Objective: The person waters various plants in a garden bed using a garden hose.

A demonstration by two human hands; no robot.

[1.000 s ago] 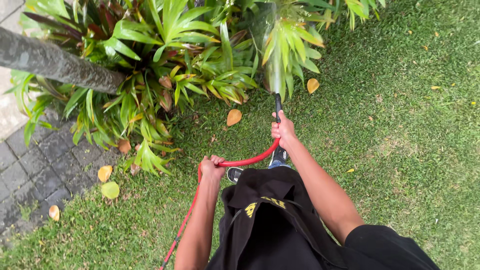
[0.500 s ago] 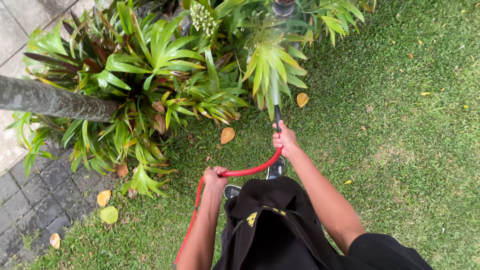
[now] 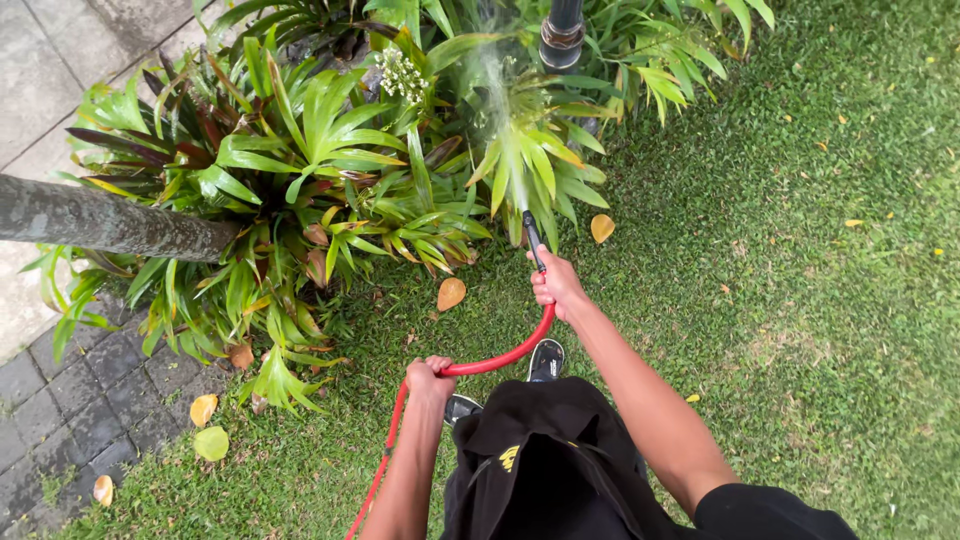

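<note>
**Red hose spraying the garden bed**

The red hose (image 3: 500, 357) curves in an arc over the grass between the two hands, and its black nozzle (image 3: 532, 240) sticks out above the right hand, aimed at the plants. A thin spray of water (image 3: 500, 120) leaves the tip and reaches into the leafy plants (image 3: 330, 170) ahead.

The right hand (image 3: 556, 284) is closed around the hose just behind the nozzle. The left hand (image 3: 430, 378) is fisted around the hose further back; from there the hose drops along the left forearm toward the bottom edge.

Below the hose, two dark shoes (image 3: 547, 358) stand on the lawn (image 3: 800, 250). Fallen orange leaves (image 3: 451, 293) lie on the grass near the nozzle. A grey tree trunk (image 3: 100, 220) leans across the plants at the left, a dark post (image 3: 562, 30) rises behind them, and grey paving stones (image 3: 60, 400) border the bed at lower left.
</note>
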